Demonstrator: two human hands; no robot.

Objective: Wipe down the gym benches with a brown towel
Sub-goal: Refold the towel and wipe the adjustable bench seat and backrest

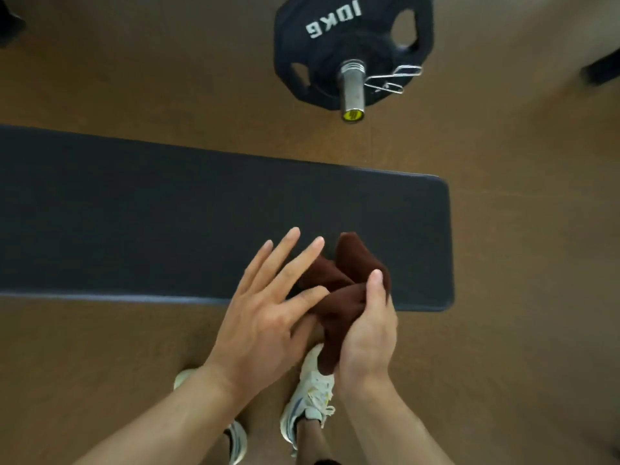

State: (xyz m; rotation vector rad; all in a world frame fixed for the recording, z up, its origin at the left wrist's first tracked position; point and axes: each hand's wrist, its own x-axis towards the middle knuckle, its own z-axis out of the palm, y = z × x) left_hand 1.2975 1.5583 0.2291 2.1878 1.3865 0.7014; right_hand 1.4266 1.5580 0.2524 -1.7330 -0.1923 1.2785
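Observation:
A long black padded gym bench (167, 213) runs from the left edge to right of centre, seen from above. A bunched brown towel (349, 266) hangs above the bench's near right end. My right hand (369, 330) is closed around the towel's lower part, thumb up against the cloth. My left hand (265, 307) is beside it with the fingers spread flat, its thumb and fingertips touching the towel's left side. Most of the towel's lower end is hidden in my right palm.
A black 10 kg weight plate (339, 31) on a steel barbell sleeve (351, 92) with a spring clip lies on the brown floor beyond the bench. My white sneakers (310, 397) stand just in front of the bench. Dark equipment feet show at both top corners.

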